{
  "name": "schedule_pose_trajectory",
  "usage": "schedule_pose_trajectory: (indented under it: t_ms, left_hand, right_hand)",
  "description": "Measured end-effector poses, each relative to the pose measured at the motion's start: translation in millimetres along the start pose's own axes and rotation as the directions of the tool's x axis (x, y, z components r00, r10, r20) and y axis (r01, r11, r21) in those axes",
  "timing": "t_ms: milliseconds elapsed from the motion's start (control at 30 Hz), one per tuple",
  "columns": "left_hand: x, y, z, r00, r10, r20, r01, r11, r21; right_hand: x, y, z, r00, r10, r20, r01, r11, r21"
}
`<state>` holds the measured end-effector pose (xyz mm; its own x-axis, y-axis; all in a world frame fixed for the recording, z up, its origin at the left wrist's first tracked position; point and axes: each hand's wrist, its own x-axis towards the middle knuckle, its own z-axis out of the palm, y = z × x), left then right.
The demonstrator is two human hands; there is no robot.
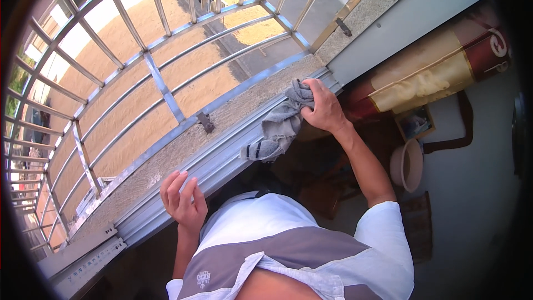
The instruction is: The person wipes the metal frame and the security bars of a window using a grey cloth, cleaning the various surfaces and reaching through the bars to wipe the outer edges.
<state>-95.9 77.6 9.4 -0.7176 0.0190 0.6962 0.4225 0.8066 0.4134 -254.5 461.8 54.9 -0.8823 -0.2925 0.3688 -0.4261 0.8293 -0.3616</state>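
Observation:
My right hand (323,105) grips one bunched end of a grey cloth (280,125) at the right part of the metal window track (222,147). The cloth hangs down along the track toward me, and its lower end carries dark stripes. My left hand (184,197) is raised by the near edge of the track, further left, with fingers loosely bent and apart and nothing in them. Whether its fingertips touch the track I cannot tell.
Beyond the track runs a rough sill (183,147), then a cage of metal bars (161,83). A window frame panel (91,255) stands at lower left. On the right are a red and gold curtain (427,80), a framed picture (415,124) and a pale basin (407,165).

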Motion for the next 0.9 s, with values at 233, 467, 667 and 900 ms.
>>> schedule_pose_trajectory:
  t_ms: [233,467,667,900]
  left_hand:
    - [-0.4,0.3,0.6,1.000,0.007,0.012,-0.007,1.000,0.019]
    - [-4.3,-1.3,0.2,0.993,-0.085,-0.087,0.086,0.996,0.011]
    - [-5.1,-1.1,-3.9,0.999,-0.036,-0.026,0.036,0.999,0.031]
    - [-0.7,-1.1,-1.0,1.000,-0.001,-0.014,0.001,1.000,-0.011]
  right_hand:
    - [-12.1,-108.1,39.6,0.972,-0.169,0.165,0.145,0.978,0.152]
    - [-22.4,-216.4,93.1,0.927,-0.285,0.244,0.161,0.889,0.428]
    - [-14.4,-131.5,61.4,0.934,-0.302,0.190,0.213,0.899,0.382]
    - [-1.9,45.1,-3.6,0.996,0.044,-0.078,-0.051,0.995,-0.085]
